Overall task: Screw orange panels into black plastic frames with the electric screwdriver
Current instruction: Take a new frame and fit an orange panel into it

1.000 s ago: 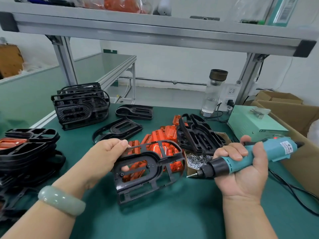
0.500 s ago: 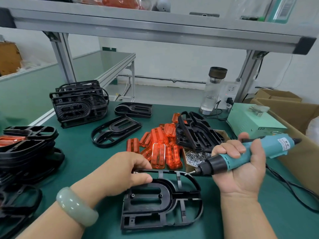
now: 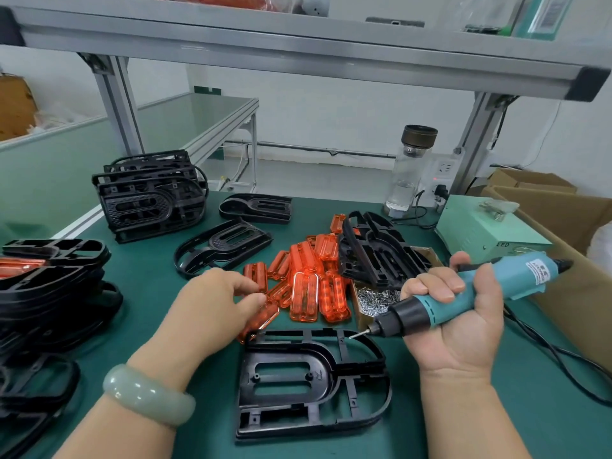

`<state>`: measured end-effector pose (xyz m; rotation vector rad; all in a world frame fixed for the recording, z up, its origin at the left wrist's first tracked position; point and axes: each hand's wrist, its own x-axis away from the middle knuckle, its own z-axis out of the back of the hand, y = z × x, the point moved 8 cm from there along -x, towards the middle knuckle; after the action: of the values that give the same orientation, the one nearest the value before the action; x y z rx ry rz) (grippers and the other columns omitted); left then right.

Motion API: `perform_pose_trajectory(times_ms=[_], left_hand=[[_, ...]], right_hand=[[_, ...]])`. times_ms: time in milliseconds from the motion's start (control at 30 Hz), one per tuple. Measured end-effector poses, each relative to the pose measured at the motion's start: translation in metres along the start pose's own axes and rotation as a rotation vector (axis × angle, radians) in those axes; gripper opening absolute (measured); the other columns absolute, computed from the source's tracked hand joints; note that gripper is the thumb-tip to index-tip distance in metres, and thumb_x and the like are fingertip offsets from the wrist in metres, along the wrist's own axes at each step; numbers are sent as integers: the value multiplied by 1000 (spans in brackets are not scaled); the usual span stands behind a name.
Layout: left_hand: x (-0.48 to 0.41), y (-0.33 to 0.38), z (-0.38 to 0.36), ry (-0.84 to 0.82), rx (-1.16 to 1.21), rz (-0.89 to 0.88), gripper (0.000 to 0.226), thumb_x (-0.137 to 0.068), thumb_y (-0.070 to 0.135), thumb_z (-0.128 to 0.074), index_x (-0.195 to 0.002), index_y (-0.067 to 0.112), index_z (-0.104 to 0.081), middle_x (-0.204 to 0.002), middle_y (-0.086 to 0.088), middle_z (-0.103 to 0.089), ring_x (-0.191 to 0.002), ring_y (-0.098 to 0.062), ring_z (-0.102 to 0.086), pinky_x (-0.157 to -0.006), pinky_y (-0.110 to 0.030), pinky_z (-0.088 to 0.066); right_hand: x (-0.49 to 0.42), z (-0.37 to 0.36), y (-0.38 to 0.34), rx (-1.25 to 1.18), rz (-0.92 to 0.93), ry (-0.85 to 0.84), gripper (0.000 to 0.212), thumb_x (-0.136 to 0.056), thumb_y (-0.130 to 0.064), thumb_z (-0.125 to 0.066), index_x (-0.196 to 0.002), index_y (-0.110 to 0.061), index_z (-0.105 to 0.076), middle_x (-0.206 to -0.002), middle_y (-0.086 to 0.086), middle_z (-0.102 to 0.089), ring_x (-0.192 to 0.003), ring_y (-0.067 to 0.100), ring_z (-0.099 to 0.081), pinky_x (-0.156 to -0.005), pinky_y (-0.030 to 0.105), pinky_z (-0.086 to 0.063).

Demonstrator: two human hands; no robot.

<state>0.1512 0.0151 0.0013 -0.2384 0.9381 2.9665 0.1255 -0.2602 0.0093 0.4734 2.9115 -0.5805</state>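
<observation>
A black plastic frame [image 3: 311, 385] lies flat on the green mat in front of me. Just beyond it is a heap of orange panels [image 3: 308, 283]. My left hand [image 3: 212, 309] pinches one orange panel [image 3: 261, 321] at the near left edge of the heap, just above the frame's far left corner. My right hand [image 3: 453, 319] grips the teal electric screwdriver [image 3: 463, 299], its bit pointing left over the frame's far edge. A small box of screws [image 3: 374, 298] sits behind the screwdriver's nose.
Stacks of black frames stand at the far left [image 3: 149, 197] and near left [image 3: 49, 289]; loose frames [image 3: 225, 246] lie mid-table, more lean right of the panels [image 3: 377, 253]. A green power box [image 3: 486, 230], a glass bottle [image 3: 410, 170] and cardboard boxes [image 3: 569, 256] are on the right. The screwdriver's cable [image 3: 559, 359] trails right.
My left hand laid the black frame flat on the mat, let it go, then reached forward and took hold of an orange panel. The right hand with the screwdriver stayed nearly still.
</observation>
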Motion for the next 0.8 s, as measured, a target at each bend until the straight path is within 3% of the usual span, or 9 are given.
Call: perform_pose_trajectory(times_ms=[100, 167, 267, 400, 467, 567, 700, 800], left_hand=[[-3, -26, -9, -105, -153, 220, 29, -74, 54, -70, -92, 31, -68, -94, 9, -68, -91, -15, -62, -79, -27, -48], [2, -32, -17, -179, -167, 274, 30, -68, 58, -72, -76, 29, -67, -81, 10, -67, -79, -12, -61, -70, -26, -49], [4, -32, -18, -158, -94, 283, 23, -67, 52, -76, -67, 32, -64, -67, 11, -64, -67, -6, -57, -54, -23, -40], [8, -36, -6, 68, 106, 254, 19, -77, 30, -73, -70, 24, -57, -67, 4, -62, -64, -12, -56, -53, -25, -37], [9, -41, -2, 128, 402, 281, 17, -81, 20, -70, -73, 17, -54, -70, -6, -68, -63, -19, -64, -55, -28, -46], [10, -36, -9, 73, 867, 297, 8, -88, 13, -62, -83, 12, -55, -74, -5, -71, -55, -12, -62, -50, -24, -47], [12, -20, -10, 30, 1015, 179, 4, -88, 14, -61, -85, 13, -63, -72, 1, -64, -61, -9, -50, -60, -26, -41], [17, -2, -9, -57, 1015, 44, 15, -72, 13, -67, -86, 18, -70, -76, 10, -67, -69, -4, -56, -67, -21, -45]], right_hand=[[0, 1, 1, 6, -4, 1, 16, -84, -38, -56, -87, -23, -58, -57, -13, -44, -45, 0, -45, -54, 18, -46], [0, -1, 2, -6, -11, -18, 23, -73, -36, -70, -87, -22, -59, -57, -13, -44, -45, 1, -45, -54, 19, -47], [0, -4, 2, -24, -21, -48, 35, -62, -33, -80, -87, -21, -59, -58, -12, -45, -45, 2, -46, -54, 19, -47], [2, -5, 4, -33, -34, -68, 36, -63, -32, -85, -87, -21, -60, -58, -12, -45, -45, 2, -47, -54, 20, -47], [1, -4, 4, -31, -28, -54, 34, -63, -31, -83, -87, -20, -61, -58, -12, -45, -45, 2, -47, -54, 19, -47], [2, -4, 4, -25, -24, -26, 29, -68, -34, -76, -87, -21, -59, -57, -12, -45, -44, 2, -46, -53, 18, -47], [3, 1, 1, 13, -2, 11, 15, -85, -38, -55, -88, -23, -56, -56, -13, -44, -44, 0, -45, -53, 18, -46], [3, 1, 3, 12, -6, 4, 15, -85, -37, -56, -89, -23, -56, -56, -13, -44, -44, 0, -45, -53, 18, -46]])
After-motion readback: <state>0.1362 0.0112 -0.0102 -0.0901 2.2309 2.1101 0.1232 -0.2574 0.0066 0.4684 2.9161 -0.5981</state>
